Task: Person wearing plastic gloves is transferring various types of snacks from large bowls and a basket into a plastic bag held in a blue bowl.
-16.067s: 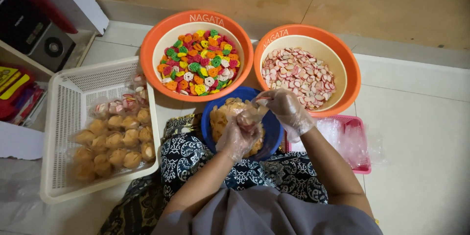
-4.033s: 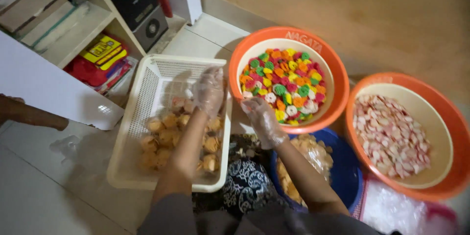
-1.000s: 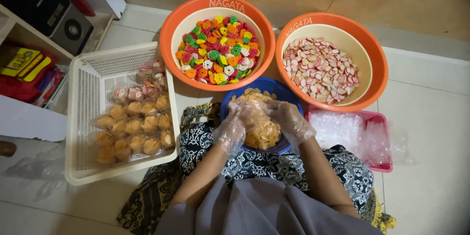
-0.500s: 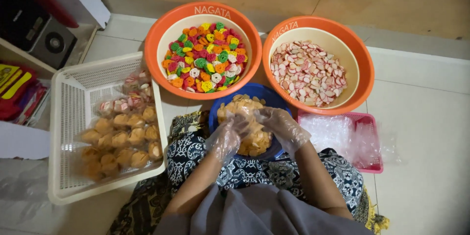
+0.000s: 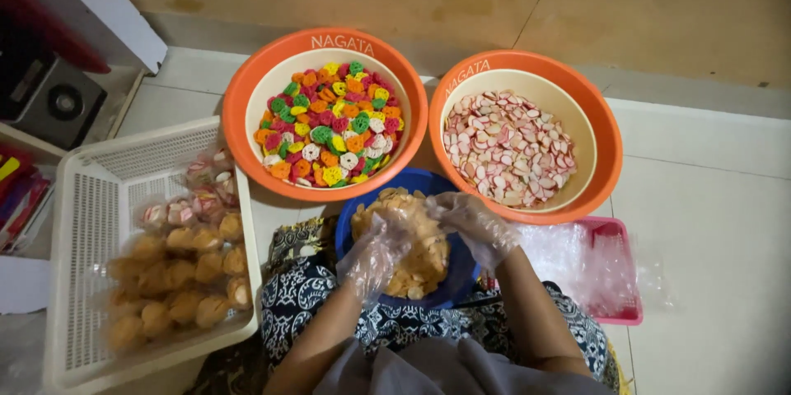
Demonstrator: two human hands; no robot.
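Left hand [image 5: 377, 251]: clear-gloved, lower centre, fingers curled onto pale yellow crackers [image 5: 416, 247].
Right hand [image 5: 474, 226]: gloved, fingers bent, pinching the crackers' upper edge.
Crackers: heaped in round blue plastic bowl [image 5: 457, 275], centre frame.

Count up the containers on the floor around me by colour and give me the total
Orange basins: 2, one with mixed-colour crackers, one with pink-and-white crackers
Blue bowl: 1, under both gloved hands, left hand and right hand
White basket: 1, holding filled bags
Pink basket: 1, with clear plastic bags
Total: 5
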